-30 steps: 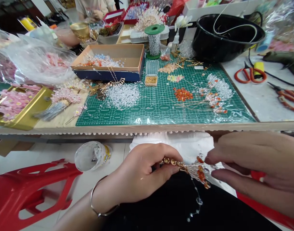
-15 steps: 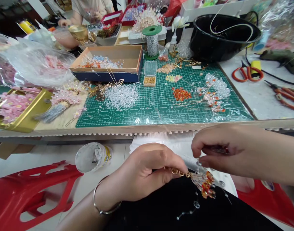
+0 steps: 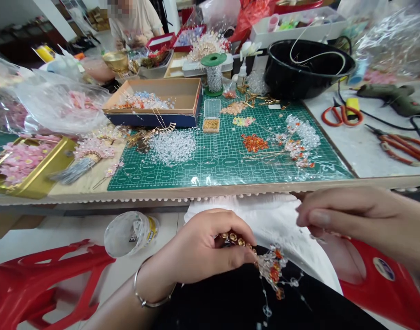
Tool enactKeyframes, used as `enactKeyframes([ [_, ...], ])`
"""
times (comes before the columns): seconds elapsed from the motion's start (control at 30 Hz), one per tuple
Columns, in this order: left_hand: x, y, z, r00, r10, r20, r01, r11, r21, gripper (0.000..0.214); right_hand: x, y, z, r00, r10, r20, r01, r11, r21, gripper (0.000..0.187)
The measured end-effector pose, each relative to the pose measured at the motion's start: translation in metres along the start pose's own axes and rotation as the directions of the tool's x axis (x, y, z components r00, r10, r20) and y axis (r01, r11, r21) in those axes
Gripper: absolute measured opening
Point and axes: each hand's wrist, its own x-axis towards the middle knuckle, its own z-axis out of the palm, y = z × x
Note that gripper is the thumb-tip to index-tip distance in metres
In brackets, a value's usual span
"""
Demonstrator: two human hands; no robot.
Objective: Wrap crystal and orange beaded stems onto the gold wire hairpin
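Observation:
Low over my dark lap, my left hand (image 3: 213,247) is closed on a beaded hair ornament (image 3: 274,270). Gold rings line its strip between thumb and fingers, and a cluster of clear and orange beads sticks out to the right. Thin beaded strands dangle below the cluster. To the right, apart from the ornament, my right hand (image 3: 354,215) is closed with thumb and fingers together. Something small and pale shows under its fingers, too blurred to name. In front lie orange beads (image 3: 254,143), clear beads (image 3: 173,145) and orange-and-clear bead sprays (image 3: 297,151) on the green cutting mat (image 3: 203,176).
An open box of beads (image 3: 155,120) and a green spool (image 3: 214,60) stand farther back. Right are a black basin (image 3: 308,85), red-handled scissors (image 3: 342,114), pliers (image 3: 398,144) and a glue gun (image 3: 395,98). Another person (image 3: 136,23) sits across. Red stools flank me.
My right hand has drawn away from the ornament, to the right. My left hand has shifted slightly left and down with the ornament. The view has tilted a little.

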Motion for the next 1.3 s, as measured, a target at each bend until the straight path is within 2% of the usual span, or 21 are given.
enactKeyframes([
  [0.1, 0.011, 0.003, 0.005, 0.992, -0.121, 0.039, 0.125, 0.984, -0.13, 0.024, 0.009, -0.011, 0.016, 0.982, 0.127, 0.139, -0.14, 0.987, 0.085, 0.049],
  [0.2, 0.018, 0.003, 0.01, 0.976, -0.218, 0.02, 0.216, 0.944, -0.249, 0.035, 0.013, -0.014, 0.024, 0.954, 0.151, 0.258, -0.174, 0.982, 0.068, 0.052],
  [0.3, 0.021, 0.002, 0.013, 0.968, -0.245, -0.055, 0.215, 0.921, -0.324, 0.039, 0.013, -0.015, 0.026, 0.951, 0.1, 0.293, -0.092, 0.995, -0.041, 0.046],
  [0.4, 0.023, 0.0, 0.015, 0.963, -0.245, -0.108, 0.195, 0.918, -0.346, 0.033, 0.013, -0.017, 0.024, 0.94, 0.116, 0.32, -0.084, 0.99, -0.11, 0.038],
  [0.47, 0.024, -0.001, 0.016, 0.966, -0.231, -0.117, 0.181, 0.925, -0.333, 0.031, 0.015, -0.017, 0.023, 0.921, 0.113, 0.373, -0.11, 0.994, -0.029, 0.037],
  [0.53, 0.022, -0.004, 0.016, 0.969, -0.217, -0.118, 0.17, 0.934, -0.315, 0.03, 0.018, -0.015, 0.021, 0.906, 0.065, 0.419, -0.134, 0.981, 0.138, 0.038],
  [0.63, 0.018, -0.008, 0.014, 0.976, -0.183, -0.12, 0.152, 0.961, -0.229, 0.032, 0.023, -0.011, 0.021, 0.896, 0.026, 0.443, -0.201, 0.914, 0.353, 0.037],
  [0.77, 0.012, -0.012, 0.012, 0.985, -0.08, -0.152, 0.078, 0.997, -0.018, 0.031, 0.025, -0.007, 0.025, 0.877, 0.039, 0.478, -0.281, 0.849, 0.447, 0.033],
  [0.83, 0.01, -0.01, 0.011, 0.985, 0.003, -0.173, 0.011, 0.997, 0.083, 0.029, 0.025, -0.007, 0.027, 0.875, 0.053, 0.481, -0.276, 0.871, 0.407, 0.031],
  [0.9, 0.009, -0.007, 0.009, 0.979, 0.105, -0.174, -0.074, 0.982, 0.176, 0.024, 0.024, -0.008, 0.03, 0.887, 0.081, 0.454, -0.235, 0.926, 0.295, 0.03],
  [1.0, 0.008, -0.003, 0.007, 0.961, 0.247, -0.121, -0.204, 0.935, 0.291, 0.013, 0.021, -0.011, 0.033, 0.912, 0.083, 0.402, -0.13, 0.987, 0.093, 0.031],
  [1.07, 0.009, -0.001, 0.006, 0.954, 0.288, -0.088, -0.245, 0.912, 0.328, 0.011, 0.018, -0.013, 0.035, 0.901, 0.082, 0.426, -0.084, 0.996, -0.015, 0.033],
  [1.13, 0.011, 0.0, 0.006, 0.967, 0.24, -0.086, -0.203, 0.928, 0.314, 0.015, 0.015, -0.014, 0.036, 0.877, 0.093, 0.471, -0.05, 0.994, -0.102, 0.034],
  [1.23, 0.016, -0.002, 0.007, 0.997, 0.018, -0.074, -0.003, 0.98, 0.2, 0.032, 0.013, -0.014, 0.036, 0.856, 0.123, 0.502, -0.059, 0.988, -0.14, 0.036],
  [1.3, 0.017, -0.004, 0.009, 0.991, -0.119, -0.056, 0.124, 0.989, 0.084, 0.04, 0.013, -0.015, 0.035, 0.872, 0.09, 0.481, -0.051, 0.994, -0.094, 0.039],
])
